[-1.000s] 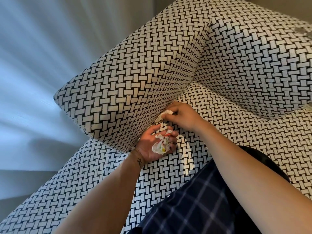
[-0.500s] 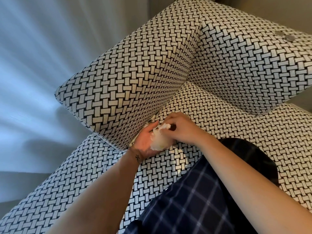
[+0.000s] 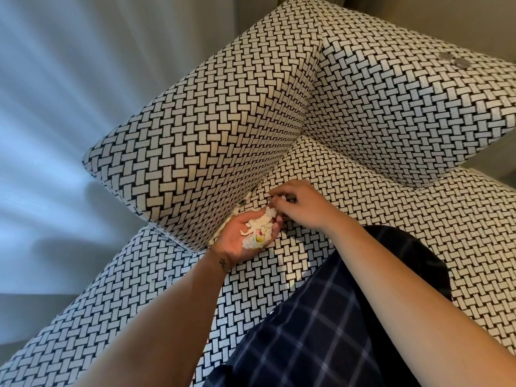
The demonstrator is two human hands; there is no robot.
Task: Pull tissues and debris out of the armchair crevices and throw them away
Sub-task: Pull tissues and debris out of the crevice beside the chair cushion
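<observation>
Tissue wad [image 3: 258, 231] now exposed in cupped L hand [image 3: 241, 237], R hand [image 3: 300, 205] lifted off, pinching a scrap.

Soft daylight from the left through the pale curtain [image 3: 69, 113], warm tone on the armrest [image 3: 212, 141] face, soft shadow under both forearms, no glare, weave pattern sharp, wide-angle bending at the edges, curtain folds blurred

Single head view, worn on person's head, tilted forward and down. Close over armchair [image 3: 223, 129] seat corner where armrest meets backrest; both forearms enter from bottom edge.
</observation>
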